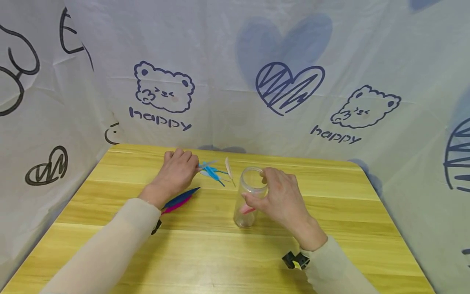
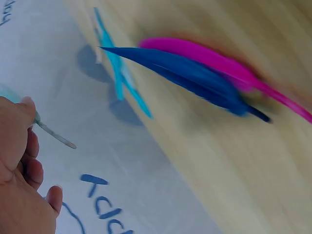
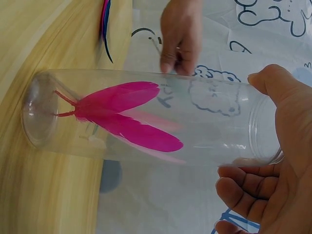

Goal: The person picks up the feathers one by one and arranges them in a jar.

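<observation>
Between thumb and fingertip, my left hand (image 1: 175, 171) pinches a pale feather (image 2: 57, 135), its bare quill sticking out in the left wrist view. My right hand (image 1: 284, 198) grips a clear jar (image 1: 241, 219) near its lidless rim, thumb on one side and fingers on the other; the jar stands upright on the table. Inside it, bright pink feathers (image 3: 119, 100) lean with their quills toward the bottom. Light blue feathers (image 1: 211, 172) and a whitish feather (image 1: 228, 166) lie between the hands. Below my left wrist rest a dark blue feather (image 2: 180, 78) and a magenta feather (image 2: 209, 58).
The wood-grain table (image 1: 205, 257) meets a white cloth (image 1: 220, 102) printed with bears and hearts at its back edge. More of the cloth hangs at both sides. A small black device (image 1: 295, 260) sits at my right wrist.
</observation>
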A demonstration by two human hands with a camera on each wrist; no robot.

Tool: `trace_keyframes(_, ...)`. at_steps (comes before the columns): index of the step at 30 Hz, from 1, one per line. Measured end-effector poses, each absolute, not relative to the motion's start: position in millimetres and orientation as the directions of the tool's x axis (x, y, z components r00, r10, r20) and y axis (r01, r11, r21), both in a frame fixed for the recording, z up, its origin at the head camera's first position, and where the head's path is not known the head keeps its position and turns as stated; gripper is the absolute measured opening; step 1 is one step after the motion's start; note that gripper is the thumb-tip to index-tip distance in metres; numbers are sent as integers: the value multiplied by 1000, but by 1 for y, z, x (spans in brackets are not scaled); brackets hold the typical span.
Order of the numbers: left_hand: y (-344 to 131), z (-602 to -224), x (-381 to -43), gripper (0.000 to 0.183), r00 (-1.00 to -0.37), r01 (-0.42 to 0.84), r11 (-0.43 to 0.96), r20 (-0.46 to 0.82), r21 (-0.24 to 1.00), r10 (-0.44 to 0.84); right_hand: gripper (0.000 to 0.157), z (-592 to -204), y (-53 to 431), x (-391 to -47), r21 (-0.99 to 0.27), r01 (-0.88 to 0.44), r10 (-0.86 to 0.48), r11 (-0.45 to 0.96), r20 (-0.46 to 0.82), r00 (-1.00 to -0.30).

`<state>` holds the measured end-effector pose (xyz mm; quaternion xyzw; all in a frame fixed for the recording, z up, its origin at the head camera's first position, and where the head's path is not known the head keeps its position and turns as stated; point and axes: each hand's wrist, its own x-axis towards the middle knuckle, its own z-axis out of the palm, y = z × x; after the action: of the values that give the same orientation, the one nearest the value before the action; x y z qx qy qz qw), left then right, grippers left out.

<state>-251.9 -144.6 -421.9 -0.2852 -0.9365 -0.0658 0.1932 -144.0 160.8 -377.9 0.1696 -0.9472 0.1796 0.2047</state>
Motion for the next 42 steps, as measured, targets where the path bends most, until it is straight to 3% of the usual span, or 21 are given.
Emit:
trace_keyframes(13, -108, -380, -231, 23, -582, 682, 731, 609, 6, 538, 62, -379, 160, -145, -264, -404, -252, 876, 463, -850)
trace_keyframes(26, -71, -346, -206, 26, -426, 761, 646, 701, -64, 571, 61, -380, 160, -145, -231, -417, -265, 879, 490, -830)
trace_keyframes(34, -50, -330, -195, 20, -362, 818, 575, 756, -23, 545, 62, -381, 161, -146, -223, -427, -269, 877, 508, -818)
trace_keyframes(42, -27, -320, -187, 21, -351, 848, 529, 774, 24, 527, 60, -382, 163, -147, -224, -457, -288, 861, 525, -801)
